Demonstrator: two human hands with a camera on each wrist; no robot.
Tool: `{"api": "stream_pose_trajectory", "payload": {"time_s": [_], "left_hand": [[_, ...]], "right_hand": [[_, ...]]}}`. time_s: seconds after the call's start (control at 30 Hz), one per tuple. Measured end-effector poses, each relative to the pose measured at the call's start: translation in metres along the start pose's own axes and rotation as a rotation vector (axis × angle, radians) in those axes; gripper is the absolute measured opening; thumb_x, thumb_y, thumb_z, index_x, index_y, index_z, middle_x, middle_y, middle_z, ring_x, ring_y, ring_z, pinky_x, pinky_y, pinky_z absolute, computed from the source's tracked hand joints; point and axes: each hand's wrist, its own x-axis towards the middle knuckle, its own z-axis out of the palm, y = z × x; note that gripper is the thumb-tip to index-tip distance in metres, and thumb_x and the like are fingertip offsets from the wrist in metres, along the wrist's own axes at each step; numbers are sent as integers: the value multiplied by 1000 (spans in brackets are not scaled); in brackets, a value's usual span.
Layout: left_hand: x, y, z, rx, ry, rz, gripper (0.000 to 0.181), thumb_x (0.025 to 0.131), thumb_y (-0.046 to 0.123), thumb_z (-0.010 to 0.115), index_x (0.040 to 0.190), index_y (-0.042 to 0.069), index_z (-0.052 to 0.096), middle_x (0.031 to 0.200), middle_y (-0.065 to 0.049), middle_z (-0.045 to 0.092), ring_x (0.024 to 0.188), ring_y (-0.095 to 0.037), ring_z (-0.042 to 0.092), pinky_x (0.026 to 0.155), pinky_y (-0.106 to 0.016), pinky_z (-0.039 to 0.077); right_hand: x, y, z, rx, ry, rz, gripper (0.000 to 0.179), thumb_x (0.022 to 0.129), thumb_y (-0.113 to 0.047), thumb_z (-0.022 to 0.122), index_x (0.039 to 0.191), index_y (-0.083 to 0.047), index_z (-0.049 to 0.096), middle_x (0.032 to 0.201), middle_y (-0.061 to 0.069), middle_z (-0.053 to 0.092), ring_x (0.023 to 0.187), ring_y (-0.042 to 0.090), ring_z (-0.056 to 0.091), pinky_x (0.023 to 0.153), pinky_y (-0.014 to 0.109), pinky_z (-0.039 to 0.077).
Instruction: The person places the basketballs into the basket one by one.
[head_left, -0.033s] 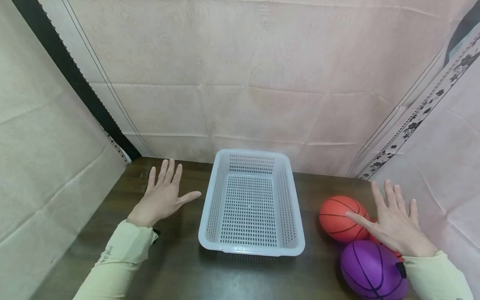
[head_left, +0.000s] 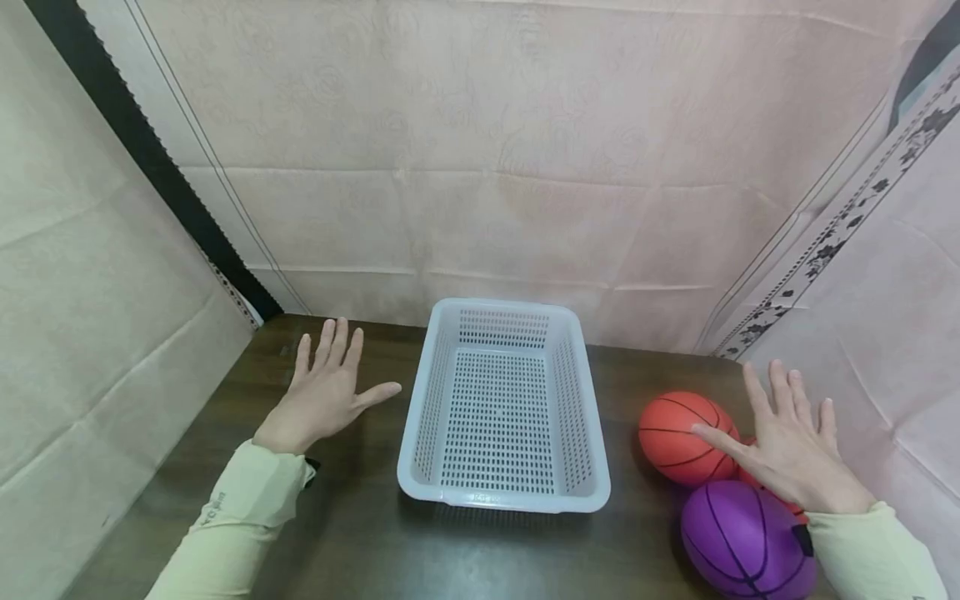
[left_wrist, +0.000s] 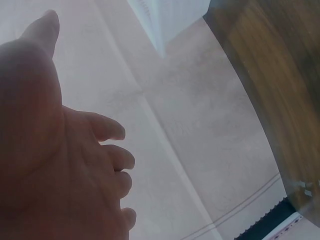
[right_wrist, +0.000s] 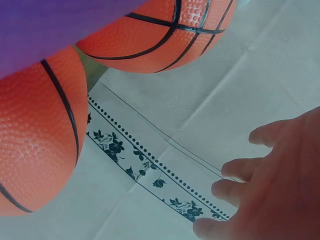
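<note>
My left hand (head_left: 322,396) is held over the left of the table, fingers straight and thumb spread toward a white perforated plastic basket (head_left: 504,502). Nothing is in its grasp, and the left wrist view shows a corner of the basket (left_wrist: 175,22) beyond the thumb. On the other side, my right hand (head_left: 791,454) spreads its fingers above a group of toy basketballs, holding none. An orange-red ball (head_left: 675,429) lies left of its thumb and a purple ball (head_left: 731,542) nearer me. Another orange ball (right_wrist: 35,135), largely hidden under the hand in the head view, shows in the right wrist view.
The basket stands mid-table with no items inside. Beneath everything is a dark brown wooden table (head_left: 495,558). Pale cloth (head_left: 510,217) hangs along the back and both sides, with a flowered border strip (head_left: 825,246) at the right corner.
</note>
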Motion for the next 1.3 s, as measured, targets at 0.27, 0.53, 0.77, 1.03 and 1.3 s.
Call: {"api": "stream_pose_trajectory", "payload": {"time_s": [0.27, 0.53, 0.77, 1.03, 1.3], "left_hand": [[-5, -3, 5, -18, 5, -8, 108, 89, 74, 39, 153, -5, 2, 158, -22, -17, 143, -35, -21, 110, -56, -18], [-22, 17, 37, -222, 0, 22, 104, 90, 67, 49, 154, 0, 4, 159, -19, -13, 145, -33, -17, 114, -57, -6], [-31, 45, 75, -428, -58, 38, 110, 85, 70, 54, 155, 3, 1, 160, -14, -13, 146, -31, -15, 114, -60, 0], [-43, 60, 93, -491, -40, 42, 115, 80, 66, 65, 155, 2, 8, 161, -11, -12, 147, -31, -11, 112, -63, 5], [-49, 63, 100, -452, 13, 60, 115, 79, 67, 65, 155, 2, 9, 161, -8, -13, 147, -29, -9, 113, -61, 9]], "right_hand": [[-3, 1, -2, 7, -8, 14, 108, 88, -63, 55, 155, -9, -10, 155, 21, -26, 138, 39, -30, 96, 60, -31], [-25, 2, -12, 52, 67, 55, 110, 88, -59, 60, 154, -11, -15, 155, 18, -26, 139, 36, -29, 99, 60, -29], [-54, 3, -7, 139, 192, 70, 109, 87, -46, 69, 155, -6, -5, 157, 28, -12, 142, 47, -14, 104, 60, -23], [-83, 12, 22, 197, 210, 180, 106, 86, -43, 70, 156, -4, 0, 155, 34, -4, 136, 60, -2, 104, 71, -8], [-96, 7, 52, 223, 209, 404, 107, 81, -51, 72, 156, -7, 9, 156, 32, 7, 133, 63, 7, 93, 79, 11]]}}
